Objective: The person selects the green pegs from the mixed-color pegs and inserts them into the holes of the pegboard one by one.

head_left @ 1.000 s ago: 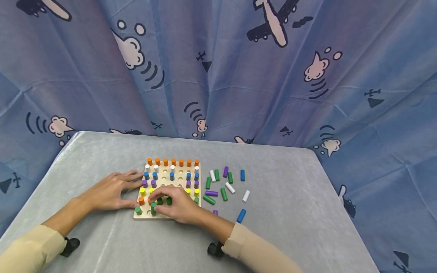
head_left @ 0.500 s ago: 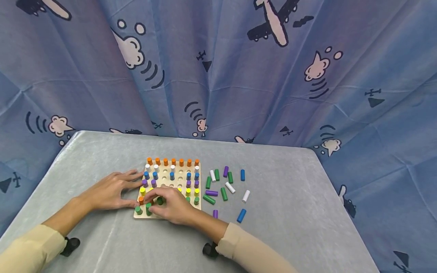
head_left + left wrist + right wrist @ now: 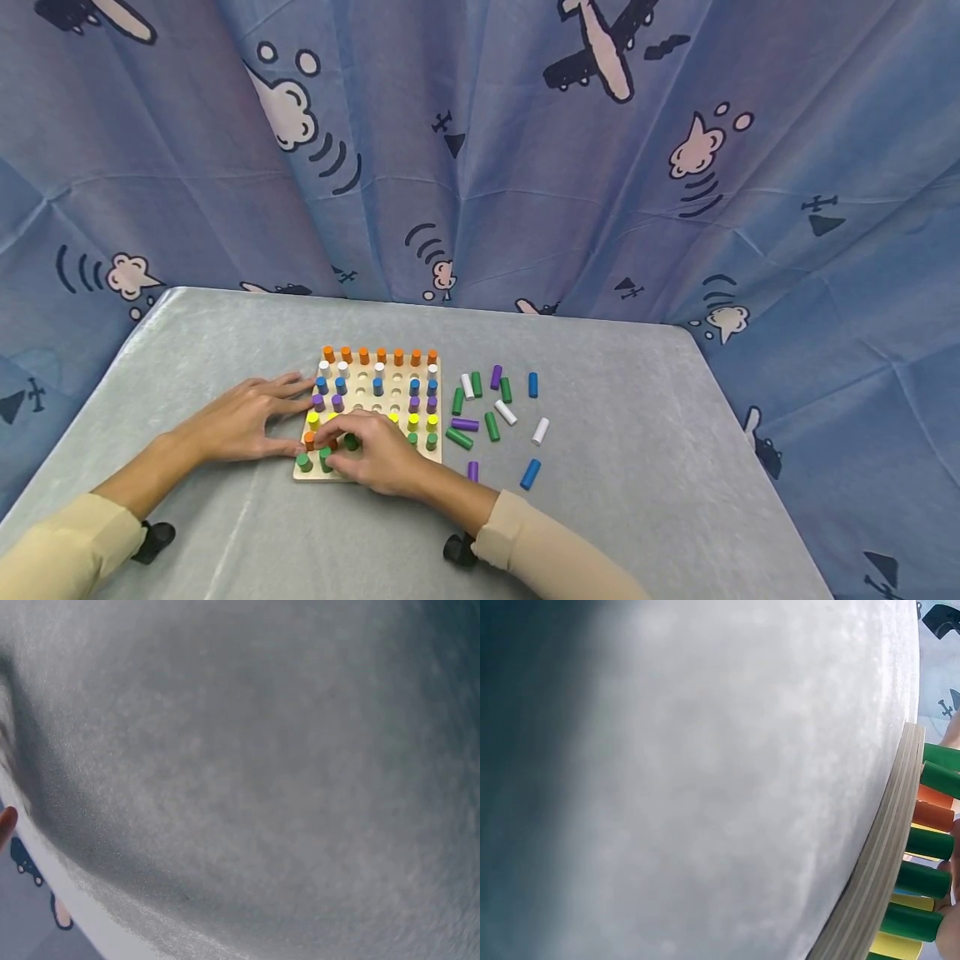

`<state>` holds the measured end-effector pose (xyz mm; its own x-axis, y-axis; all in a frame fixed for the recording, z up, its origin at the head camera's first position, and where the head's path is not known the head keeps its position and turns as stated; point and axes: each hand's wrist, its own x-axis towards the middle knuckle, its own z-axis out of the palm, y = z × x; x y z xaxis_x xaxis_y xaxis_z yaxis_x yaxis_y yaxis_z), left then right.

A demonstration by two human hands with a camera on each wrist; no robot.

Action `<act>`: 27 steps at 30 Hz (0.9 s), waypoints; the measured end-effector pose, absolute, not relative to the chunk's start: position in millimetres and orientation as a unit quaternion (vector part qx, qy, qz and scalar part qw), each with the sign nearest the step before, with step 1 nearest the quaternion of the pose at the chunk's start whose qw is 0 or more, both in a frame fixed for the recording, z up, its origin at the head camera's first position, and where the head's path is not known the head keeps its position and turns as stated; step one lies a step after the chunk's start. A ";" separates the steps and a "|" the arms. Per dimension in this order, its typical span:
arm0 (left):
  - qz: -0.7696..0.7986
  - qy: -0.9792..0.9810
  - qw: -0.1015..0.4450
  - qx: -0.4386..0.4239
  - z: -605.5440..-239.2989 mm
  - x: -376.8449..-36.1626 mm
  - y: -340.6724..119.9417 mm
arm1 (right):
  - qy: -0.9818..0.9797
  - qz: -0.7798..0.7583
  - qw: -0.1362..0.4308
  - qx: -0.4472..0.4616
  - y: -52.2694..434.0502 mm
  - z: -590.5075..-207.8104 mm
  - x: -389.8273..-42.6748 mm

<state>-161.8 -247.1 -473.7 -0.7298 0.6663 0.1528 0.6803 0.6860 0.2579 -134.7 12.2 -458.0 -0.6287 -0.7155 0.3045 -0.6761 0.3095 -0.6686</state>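
Observation:
A wooden pegboard [image 3: 435, 455] lies on the table with rows of coloured pegs standing in it: orange, white, blue, purple, yellow and green. At its left edge rests my left hand [image 3: 243, 419], fingers and thumb spread and touching the board's side. My right hand [image 3: 382, 454] reaches over the near part of the board. Its thumb and index finger pinch a green peg [image 3: 326, 460], upright in the nearest row beside another green peg [image 3: 303, 462]. Some pegs behind the right hand are hidden. The right wrist view catches the board's edge [image 3: 881, 859] and green pegs [image 3: 913, 921].
Right of the board lie several loose pegs, among them a green peg [image 3: 492, 427], a white peg [image 3: 540, 431], a purple peg [image 3: 465, 425] and a blue peg [image 3: 530, 474]. A patterned curtain [image 3: 495, 167] hangs behind the grey table [image 3: 637, 467].
My right hand has moved a little left with the green peg, which now stands lower, in line with the leftmost green peg of the near row. The left hand has stayed still.

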 end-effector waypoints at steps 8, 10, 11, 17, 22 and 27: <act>-0.151 -0.918 0.021 -0.366 -473.1 -161.9 -246.9 | 0.813 -0.389 0.020 -0.433 11.9 -457.5 -134.6; -0.151 -0.918 0.021 -0.366 -473.2 -161.8 -246.9 | 0.813 -0.390 0.020 -0.433 11.8 -457.3 -134.6; -0.152 -0.918 0.021 -0.366 -473.2 -161.7 -246.9 | 0.812 -0.391 0.019 -0.433 11.7 -457.4 -134.8; -0.154 -0.917 0.023 -0.367 -473.3 -161.8 -247.1 | 0.809 -0.398 0.024 -0.433 11.0 -457.1 -135.0; -0.154 -0.917 0.022 -0.367 -473.4 -161.9 -247.0 | 0.807 -0.407 0.037 -0.427 11.1 -454.9 -135.0; -0.154 -0.918 0.020 -0.365 -473.2 -161.9 -246.8 | 0.806 -0.407 0.047 -0.427 11.9 -454.1 -134.7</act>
